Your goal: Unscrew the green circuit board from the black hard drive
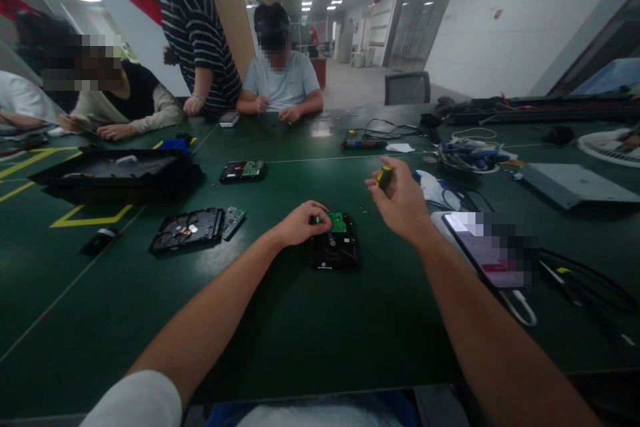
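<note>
A black hard drive (334, 253) lies on the green table in front of me, a green circuit board (339, 222) at its far end. Curled over the board's left side, my left hand (304, 223) grips the drive there; its fingertips partly cover the board. To the right, my right hand (403, 203) is raised above the table, fingers closed around a screwdriver (384, 177) with a yellow and black handle. The screwdriver's shaft cannot be made out. A few tiny bits, perhaps screws, lie between the drive and my right hand.
Left are another hard drive (187, 230), a loose circuit board (233, 221) and a black tray (117, 170). A further drive (243, 171) lies beyond. A phone (483, 250), cables and a grey metal box (583, 185) occupy the right. Several people are across the table.
</note>
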Tool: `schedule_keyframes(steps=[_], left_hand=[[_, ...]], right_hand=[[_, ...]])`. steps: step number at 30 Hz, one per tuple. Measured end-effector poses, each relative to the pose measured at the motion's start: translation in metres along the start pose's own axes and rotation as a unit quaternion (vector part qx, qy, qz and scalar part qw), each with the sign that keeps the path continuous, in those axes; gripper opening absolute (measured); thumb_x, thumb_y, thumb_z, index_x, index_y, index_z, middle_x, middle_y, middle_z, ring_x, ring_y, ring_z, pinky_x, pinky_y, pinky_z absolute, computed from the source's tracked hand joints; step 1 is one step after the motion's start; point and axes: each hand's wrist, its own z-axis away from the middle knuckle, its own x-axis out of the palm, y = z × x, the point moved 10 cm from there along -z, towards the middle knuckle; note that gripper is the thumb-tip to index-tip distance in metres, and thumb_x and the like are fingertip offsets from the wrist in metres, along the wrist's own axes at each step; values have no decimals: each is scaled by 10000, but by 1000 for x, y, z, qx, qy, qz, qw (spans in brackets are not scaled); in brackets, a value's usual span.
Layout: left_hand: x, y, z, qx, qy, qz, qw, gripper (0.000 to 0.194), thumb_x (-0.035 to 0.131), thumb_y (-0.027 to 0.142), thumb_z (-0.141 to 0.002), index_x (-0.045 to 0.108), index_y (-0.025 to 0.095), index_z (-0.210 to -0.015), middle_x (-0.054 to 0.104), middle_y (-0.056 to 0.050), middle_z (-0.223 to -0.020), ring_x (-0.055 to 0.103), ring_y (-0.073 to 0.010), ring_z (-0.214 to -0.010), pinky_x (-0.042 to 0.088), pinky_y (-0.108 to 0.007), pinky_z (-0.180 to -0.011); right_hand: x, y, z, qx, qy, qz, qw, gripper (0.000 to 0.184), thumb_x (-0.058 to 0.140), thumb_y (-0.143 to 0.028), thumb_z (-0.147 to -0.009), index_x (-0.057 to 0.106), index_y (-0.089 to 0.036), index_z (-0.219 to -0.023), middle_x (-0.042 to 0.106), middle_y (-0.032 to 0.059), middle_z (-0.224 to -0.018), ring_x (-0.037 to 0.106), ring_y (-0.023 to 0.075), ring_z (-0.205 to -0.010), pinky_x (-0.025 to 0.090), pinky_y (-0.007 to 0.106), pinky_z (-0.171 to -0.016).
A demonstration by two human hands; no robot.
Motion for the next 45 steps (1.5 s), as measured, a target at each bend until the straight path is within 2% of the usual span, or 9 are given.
schedule_keyframes(steps=[2,8,11,16,23,27,31,37,45], left_hand=[[-1,0,0,1,2,-1,1000,84,733,263,-876,780,203,-911,632,-105,-1256,617,-260,-1186,478,-444,-1055],[0,1,-1,13,1,2,1000,60,732,244,-878,781,214,-894,646,-102,-1216,610,-258,-1198,470,-447,-1063],[1,1,-1,16,0,4,1000,61,734,251,-878,780,215,-896,646,-101,-1224,605,-262,-1203,471,-452,-1063],[1,0,0,16,5,5,1000,64,734,254,-880,778,210,-898,647,-94,-1220,615,-248,-1182,462,-430,-1073],[0,-4,-1,19,17,8,1000,54,745,230,-866,773,205,-905,651,-90,-1220,617,-231,-1140,469,-418,-1049],[0,-5,-1,7,22,0,1000,58,736,208,-855,769,200,-902,646,-88,-1223,614,-237,-1142,482,-423,-1032],[-1,-3,0,-1,27,-3,1000,70,732,179,-840,764,189,-901,642,-97,-1222,619,-244,-1135,479,-442,-1048],[-1,-4,1,-1,41,-4,999,64,741,251,-871,752,189,-886,646,-99,-1223,615,-251,-1146,460,-464,-1070],[-2,-4,0,-5,47,-9,999,65,763,235,-856,743,184,-890,669,-93,-1211,628,-239,-1121,463,-452,-1069]], right_hand=[[-1,-8,3,-32,24,-24,999,508,591,-257,-905,437,-220,-1388,623,129,-1290,721,225,-1072,596,420,-966],[20,-7,9,-54,-5,20,998,405,561,-271,-954,488,-236,-1351,569,135,-1355,704,237,-1104,598,435,-990],[29,-5,10,-66,-27,51,996,443,567,-240,-940,486,-246,-1376,577,134,-1352,676,257,-1143,583,465,-1017],[34,-3,9,-64,-60,85,992,618,517,-131,-896,381,-216,-1493,588,142,-1402,648,266,-1218,548,476,-1066],[23,-11,13,-57,8,18,998,585,537,-295,-973,338,-235,-1520,537,143,-1494,710,224,-1108,594,400,-1002],[34,-11,18,-35,-4,2,999,612,536,-355,-986,306,-264,-1545,562,132,-1469,703,225,-1142,583,403,-1028],[40,-14,21,-45,-12,-12,999,590,524,-355,-995,320,-260,-1540,557,127,-1478,705,211,-1139,576,388,-1039],[41,-13,20,-35,-12,5,999,615,513,-372,-1002,289,-259,-1563,556,133,-1482,693,227,-1166,575,406,-1042],[41,-16,22,-55,0,-3,998,605,516,-357,-1001,290,-248,-1552,583,141,-1444,710,225,-1098,582,413,-1021]])
